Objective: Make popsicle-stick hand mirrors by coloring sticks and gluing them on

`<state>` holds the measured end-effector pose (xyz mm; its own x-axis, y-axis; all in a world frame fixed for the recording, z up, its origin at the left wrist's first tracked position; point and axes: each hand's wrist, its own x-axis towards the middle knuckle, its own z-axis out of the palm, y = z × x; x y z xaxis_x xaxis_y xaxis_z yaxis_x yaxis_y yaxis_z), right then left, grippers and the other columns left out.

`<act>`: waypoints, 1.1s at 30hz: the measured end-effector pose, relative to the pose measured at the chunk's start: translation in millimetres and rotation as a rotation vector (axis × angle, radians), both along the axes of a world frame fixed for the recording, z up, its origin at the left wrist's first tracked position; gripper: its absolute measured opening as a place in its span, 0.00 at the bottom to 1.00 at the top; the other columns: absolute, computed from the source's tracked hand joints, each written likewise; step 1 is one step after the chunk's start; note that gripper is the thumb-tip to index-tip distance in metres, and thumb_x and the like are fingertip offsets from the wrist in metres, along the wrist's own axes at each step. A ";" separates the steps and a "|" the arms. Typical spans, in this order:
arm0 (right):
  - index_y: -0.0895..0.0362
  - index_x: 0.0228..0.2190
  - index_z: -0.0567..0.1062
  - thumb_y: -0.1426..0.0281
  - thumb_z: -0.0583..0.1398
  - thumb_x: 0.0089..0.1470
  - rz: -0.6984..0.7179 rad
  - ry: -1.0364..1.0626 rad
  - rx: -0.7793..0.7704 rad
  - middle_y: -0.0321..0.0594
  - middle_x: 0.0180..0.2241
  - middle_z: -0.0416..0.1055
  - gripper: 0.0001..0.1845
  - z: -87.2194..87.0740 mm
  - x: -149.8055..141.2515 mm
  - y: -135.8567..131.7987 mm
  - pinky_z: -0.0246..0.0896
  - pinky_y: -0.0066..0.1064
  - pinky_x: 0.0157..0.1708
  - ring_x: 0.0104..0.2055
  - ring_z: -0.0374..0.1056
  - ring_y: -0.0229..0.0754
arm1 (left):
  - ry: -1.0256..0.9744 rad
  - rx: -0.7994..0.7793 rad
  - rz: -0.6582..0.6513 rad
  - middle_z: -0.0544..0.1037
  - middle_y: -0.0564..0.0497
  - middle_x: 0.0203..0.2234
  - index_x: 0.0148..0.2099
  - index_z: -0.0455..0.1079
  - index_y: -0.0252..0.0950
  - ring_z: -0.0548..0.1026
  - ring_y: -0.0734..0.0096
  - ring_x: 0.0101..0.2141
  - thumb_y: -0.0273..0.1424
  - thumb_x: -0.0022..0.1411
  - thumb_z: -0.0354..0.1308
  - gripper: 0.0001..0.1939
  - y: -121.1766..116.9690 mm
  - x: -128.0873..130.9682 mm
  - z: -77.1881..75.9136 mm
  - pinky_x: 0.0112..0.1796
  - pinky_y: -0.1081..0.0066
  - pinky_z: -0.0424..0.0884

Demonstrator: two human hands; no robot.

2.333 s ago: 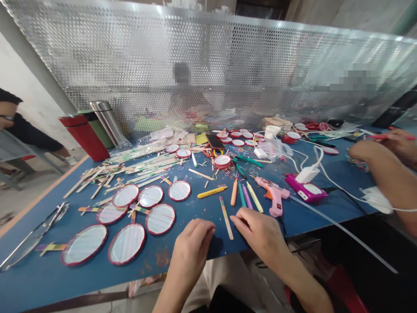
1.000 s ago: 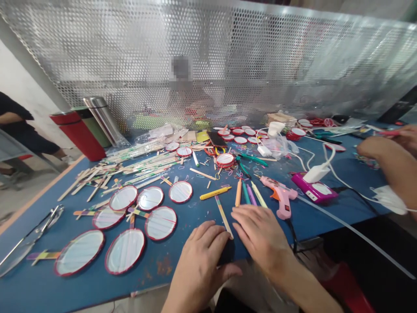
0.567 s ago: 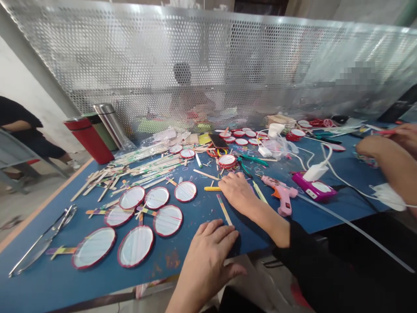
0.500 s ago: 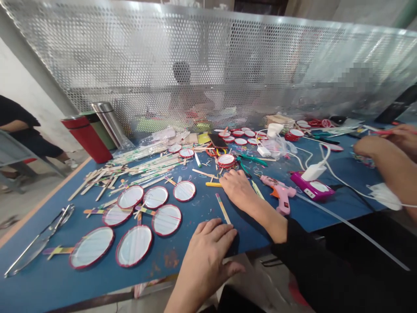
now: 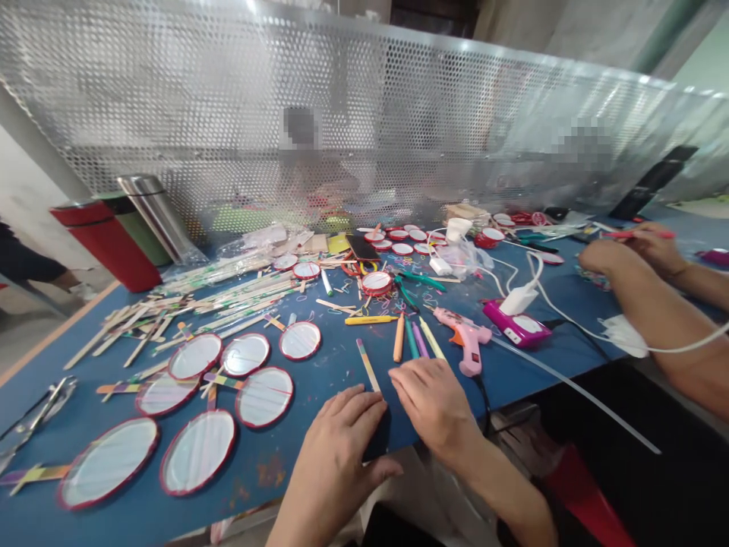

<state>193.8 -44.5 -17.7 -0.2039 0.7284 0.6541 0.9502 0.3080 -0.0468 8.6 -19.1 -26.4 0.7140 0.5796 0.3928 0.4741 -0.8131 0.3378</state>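
Flat wooden craft stick with a purple-orange tip (image 5: 367, 365) is on the blue desk (image 5: 333, 372), left hand's (image 5: 340, 431) 1 o'clock — long axis 11-to-5, near end at those fingertips. Left's nearer, spread; right hand (image 5: 436, 399), stick's 4 o'clock, is bent — can't tell if gripping.

Worn on the person's head, the one camera looks forward and down across the worktop (image 5: 330, 353) from its near side, close above the left hand (image 5: 336, 437) and right hand (image 5: 436, 406), taking in the perforated screen (image 5: 342, 99) beyond it.
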 end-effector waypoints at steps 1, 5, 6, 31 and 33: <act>0.58 0.35 0.75 0.77 0.53 0.63 -0.003 0.046 0.049 0.40 0.28 0.74 0.11 -3.1 3.7 -7.9 0.57 0.34 0.37 0.34 0.69 0.41 | -0.002 0.003 -0.002 0.79 0.40 0.48 0.53 0.71 0.34 0.76 0.46 0.50 0.46 0.47 0.71 0.34 0.2 -0.1 0.4 0.48 0.48 0.75; 0.58 0.32 0.74 0.74 0.55 0.63 -0.182 0.173 0.145 0.40 0.25 0.73 0.10 -8.0 34.5 -34.3 0.60 0.32 0.35 0.29 0.68 0.40 | 0.028 0.000 0.012 0.78 0.43 0.49 0.55 0.70 0.37 0.75 0.48 0.50 0.41 0.45 0.74 0.35 -1.1 -0.4 2.8 0.48 0.49 0.75; 0.57 0.29 0.74 0.72 0.55 0.63 -0.270 0.193 0.154 0.39 0.23 0.71 0.11 -7.6 44.9 -38.0 0.59 0.31 0.32 0.26 0.67 0.39 | 0.040 0.000 0.021 0.78 0.43 0.49 0.55 0.70 0.38 0.75 0.48 0.50 0.39 0.45 0.74 0.35 -1.6 -0.3 3.1 0.48 0.49 0.75; 0.57 0.31 0.75 0.60 0.60 0.42 -0.766 0.904 -0.395 0.39 0.24 0.74 0.15 17.5 100.7 -4.1 0.65 0.33 0.30 0.29 0.72 0.45 | 0.107 -0.060 0.065 0.76 0.44 0.49 0.56 0.68 0.37 0.74 0.50 0.49 0.36 0.45 0.75 0.36 -4.8 1.8 9.6 0.48 0.51 0.73; 0.57 0.32 0.74 0.57 0.60 0.41 -0.671 1.059 -0.316 0.37 0.25 0.72 0.18 13.8 94.4 -9.8 0.64 0.29 0.26 0.26 0.69 0.40 | 0.100 -0.054 0.071 0.76 0.44 0.49 0.56 0.67 0.36 0.74 0.50 0.49 0.35 0.45 0.75 0.37 -5.8 1.6 9.2 0.49 0.50 0.73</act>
<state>288.2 -54.3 -3.8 0.7680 0.6382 0.0537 0.3703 -0.3741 -0.8503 10.3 -24.9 -17.2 0.7045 0.6484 0.2887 0.5634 -0.7582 0.3282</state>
